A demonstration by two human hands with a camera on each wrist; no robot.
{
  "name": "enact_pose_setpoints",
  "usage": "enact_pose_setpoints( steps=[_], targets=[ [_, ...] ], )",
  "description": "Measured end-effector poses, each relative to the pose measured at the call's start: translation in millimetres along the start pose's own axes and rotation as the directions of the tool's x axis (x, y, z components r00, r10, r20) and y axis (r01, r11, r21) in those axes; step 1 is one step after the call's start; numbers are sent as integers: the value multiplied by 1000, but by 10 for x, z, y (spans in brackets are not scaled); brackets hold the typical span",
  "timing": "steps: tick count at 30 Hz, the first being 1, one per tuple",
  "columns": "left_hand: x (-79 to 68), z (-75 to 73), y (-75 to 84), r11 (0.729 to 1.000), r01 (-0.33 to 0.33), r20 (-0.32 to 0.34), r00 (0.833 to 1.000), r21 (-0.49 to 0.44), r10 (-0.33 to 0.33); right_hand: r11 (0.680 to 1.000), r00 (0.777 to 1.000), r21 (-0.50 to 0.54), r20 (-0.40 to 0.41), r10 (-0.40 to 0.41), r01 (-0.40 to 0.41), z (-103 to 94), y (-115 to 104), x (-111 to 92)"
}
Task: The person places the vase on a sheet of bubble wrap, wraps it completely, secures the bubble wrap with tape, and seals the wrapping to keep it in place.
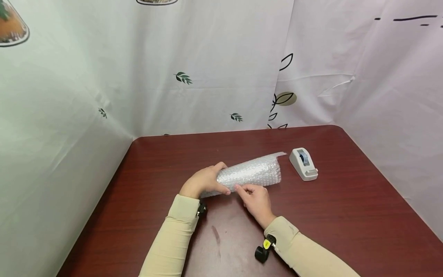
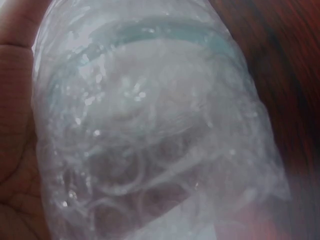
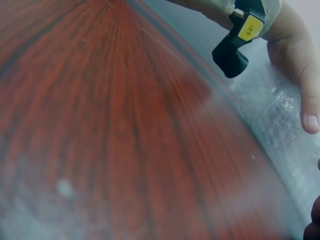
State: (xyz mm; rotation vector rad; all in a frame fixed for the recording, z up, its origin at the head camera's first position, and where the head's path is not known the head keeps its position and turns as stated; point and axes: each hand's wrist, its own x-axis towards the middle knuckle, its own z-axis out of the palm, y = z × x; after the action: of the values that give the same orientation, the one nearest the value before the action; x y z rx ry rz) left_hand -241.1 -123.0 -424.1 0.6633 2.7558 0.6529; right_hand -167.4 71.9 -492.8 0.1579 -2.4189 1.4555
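Note:
A roll of clear bubble wrap lies slantwise on the dark red table, its loose edge sticking out at the far right end. My left hand grips the roll's left end, thumb along the near side and fingers over the back. Close to that thumb, my right hand pinches the wrap's near lower edge, its other fingers curled. Through the bubble layers in the left wrist view, something pale with a teal band shows, partly hidden. The right wrist view catches the left thumb resting against the wrap.
To the right of the roll stands a white tape dispenser with a roll of tape in it. The table has rounded back corners. White printed cloth hangs behind it and on both sides.

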Motion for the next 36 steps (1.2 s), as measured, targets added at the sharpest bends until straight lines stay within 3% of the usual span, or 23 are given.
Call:
enact_pose_setpoints(
  steps=[7, 20, 29, 36],
  targets=[
    [1, 8, -7, 1000, -1, 1, 1000, -5, 1, 984, 998, -173, 43, -43, 50, -27, 7, -2],
    [-26, 3, 23, 999, 44, -14, 999, -26, -44, 962, 994, -261, 92, -60, 82, -40, 26, 9],
    [-20, 54, 63, 997, 69, -100, 993, 40, -64, 954, 993, -291, 108, -45, 74, -14, 28, 9],
    [-19, 67, 85, 996, 88, -98, 991, 21, -86, 948, 984, -287, 152, -94, 135, -35, 68, 16]
  ],
)
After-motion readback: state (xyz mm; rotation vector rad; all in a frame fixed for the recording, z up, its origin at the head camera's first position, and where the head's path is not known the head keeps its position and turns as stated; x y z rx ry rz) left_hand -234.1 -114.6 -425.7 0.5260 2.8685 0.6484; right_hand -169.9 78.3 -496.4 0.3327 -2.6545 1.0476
